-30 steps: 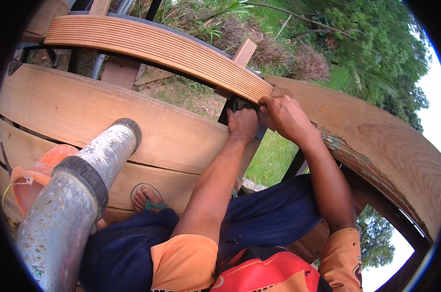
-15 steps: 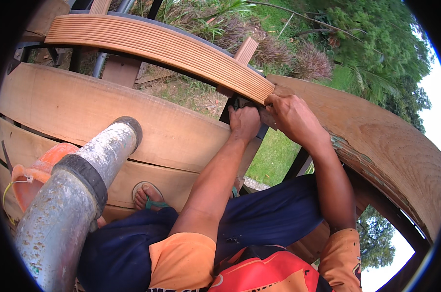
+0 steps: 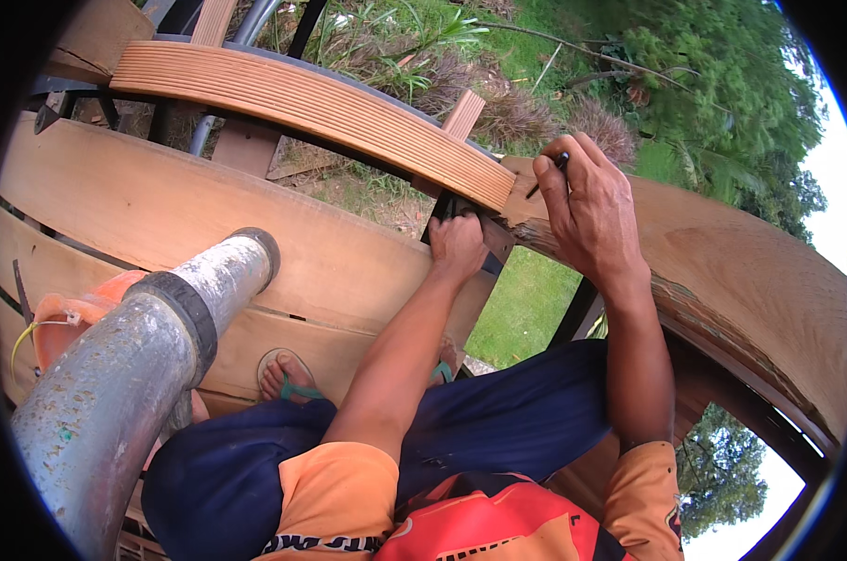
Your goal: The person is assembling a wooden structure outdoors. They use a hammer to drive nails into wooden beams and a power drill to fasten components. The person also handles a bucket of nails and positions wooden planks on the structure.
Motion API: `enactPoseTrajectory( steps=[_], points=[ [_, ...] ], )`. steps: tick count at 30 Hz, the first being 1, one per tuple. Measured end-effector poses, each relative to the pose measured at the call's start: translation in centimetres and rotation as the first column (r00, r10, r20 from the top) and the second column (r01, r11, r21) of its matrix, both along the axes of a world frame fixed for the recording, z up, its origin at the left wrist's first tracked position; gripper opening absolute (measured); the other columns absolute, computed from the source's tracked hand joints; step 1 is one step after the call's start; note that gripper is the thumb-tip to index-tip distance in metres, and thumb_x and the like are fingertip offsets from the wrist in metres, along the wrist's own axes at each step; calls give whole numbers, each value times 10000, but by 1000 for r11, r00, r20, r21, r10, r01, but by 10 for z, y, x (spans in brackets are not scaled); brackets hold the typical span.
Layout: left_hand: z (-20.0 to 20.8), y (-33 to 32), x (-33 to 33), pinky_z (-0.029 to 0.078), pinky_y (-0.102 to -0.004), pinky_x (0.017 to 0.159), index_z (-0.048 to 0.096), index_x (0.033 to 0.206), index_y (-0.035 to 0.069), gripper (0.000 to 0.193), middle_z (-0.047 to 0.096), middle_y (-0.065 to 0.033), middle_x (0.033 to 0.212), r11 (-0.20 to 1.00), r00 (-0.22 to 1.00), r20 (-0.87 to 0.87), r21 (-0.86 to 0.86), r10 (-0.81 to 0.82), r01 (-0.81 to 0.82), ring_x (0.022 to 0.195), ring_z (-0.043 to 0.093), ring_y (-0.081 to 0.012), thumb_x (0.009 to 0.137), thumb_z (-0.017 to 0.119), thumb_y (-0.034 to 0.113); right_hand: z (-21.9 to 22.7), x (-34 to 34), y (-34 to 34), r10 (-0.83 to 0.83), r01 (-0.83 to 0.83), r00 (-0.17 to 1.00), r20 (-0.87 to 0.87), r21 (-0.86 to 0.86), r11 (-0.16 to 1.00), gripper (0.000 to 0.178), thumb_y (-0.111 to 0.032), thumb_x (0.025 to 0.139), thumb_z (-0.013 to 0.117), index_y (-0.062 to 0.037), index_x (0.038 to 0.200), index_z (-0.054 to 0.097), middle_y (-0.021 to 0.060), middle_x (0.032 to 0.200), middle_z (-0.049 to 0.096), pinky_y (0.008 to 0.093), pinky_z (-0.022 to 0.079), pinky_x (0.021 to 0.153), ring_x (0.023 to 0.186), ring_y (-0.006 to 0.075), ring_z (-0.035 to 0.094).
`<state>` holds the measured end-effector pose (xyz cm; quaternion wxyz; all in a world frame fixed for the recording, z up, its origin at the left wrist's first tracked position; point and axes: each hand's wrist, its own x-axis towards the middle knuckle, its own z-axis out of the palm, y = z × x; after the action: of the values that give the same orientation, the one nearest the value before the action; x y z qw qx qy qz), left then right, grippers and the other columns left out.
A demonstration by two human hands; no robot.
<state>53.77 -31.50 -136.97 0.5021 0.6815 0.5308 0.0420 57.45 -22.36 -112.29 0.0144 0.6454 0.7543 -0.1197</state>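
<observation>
My right hand (image 3: 593, 210) is raised over the near end of a wide wooden plank (image 3: 723, 229) on the right. Its fingers are closed around a thin, dark, pencil-like stick (image 3: 561, 162). My left hand (image 3: 459, 245) is lower, curled under the right end of a grooved wooden board (image 3: 320, 110), beside a dark metal part. What its fingers grip there is hidden. The end of the grooved board meets the end of the wide plank between my two hands. The plank's lower edge is rough and splintered.
Smooth bench planks (image 3: 152, 187) lie in front of me. A thick, paint-spattered grey pipe (image 3: 115, 402) with black collars slants up at the left, next to an orange hard-plastic object (image 3: 72, 318). Grass and shrubs are beyond the boards. My sandalled foot (image 3: 288, 376) is below.
My right hand has come off the board's end and moved up and to the right, showing the dark stick. My left hand has shifted slightly down and left as the view moved.
</observation>
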Motion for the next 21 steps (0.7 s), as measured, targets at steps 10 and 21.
enactPoseTrajectory(
  steps=[10,21],
  points=[
    [34,29,-79,514,-525,713,602,749,25,229,668,-217,779,943,918,389,272,74,-191,769,647,-443,871,565,215,94,-22,-29,7,63,958,-287,236,970,159,-97,979,561,12,1054,650,125,833,557,351,431,662,713,242,549],
    [119,71,-125,531,-434,670,621,812,-24,314,660,-195,771,915,797,582,390,-160,-102,674,673,-358,902,543,266,177,-18,-104,83,84,944,-320,474,876,256,-166,916,703,31,1075,663,44,834,537,249,353,634,696,99,463]
  ],
)
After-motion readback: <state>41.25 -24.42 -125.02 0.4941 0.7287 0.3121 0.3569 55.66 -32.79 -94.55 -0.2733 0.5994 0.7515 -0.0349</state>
